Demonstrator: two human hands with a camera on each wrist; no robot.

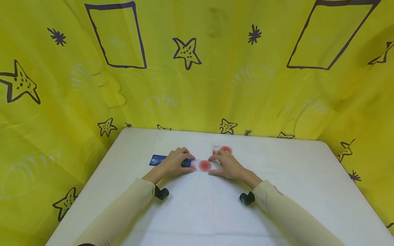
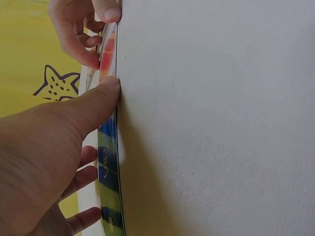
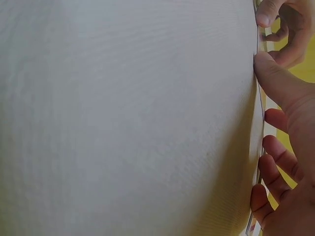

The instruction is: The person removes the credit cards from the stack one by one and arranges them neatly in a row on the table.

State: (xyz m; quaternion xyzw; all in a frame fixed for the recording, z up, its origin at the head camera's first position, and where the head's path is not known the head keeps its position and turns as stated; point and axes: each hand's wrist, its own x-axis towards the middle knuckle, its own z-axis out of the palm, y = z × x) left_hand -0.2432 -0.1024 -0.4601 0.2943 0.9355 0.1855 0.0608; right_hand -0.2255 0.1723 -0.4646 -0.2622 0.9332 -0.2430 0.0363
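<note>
A white card with red circles (image 1: 205,165) lies on the table between the hands. My left hand (image 1: 176,162) pinches its left end, thumb on the near edge and fingers on the far edge. The right hand (image 1: 228,166) grips the card's right part the same way. Under the left hand a blue card (image 1: 158,160) meets the white card's left end; lettering reading VIP shows on the blue card (image 2: 109,169) in the left wrist view. Just behind the right hand lies a second white card with red circles (image 1: 227,149), partly hidden by the fingers.
A white cloth covers the table (image 1: 191,212). Behind and at both sides hangs a yellow curtain (image 1: 215,92) printed with starfish and fish. Each wrist wears a small dark camera, such as the left one (image 1: 162,193).
</note>
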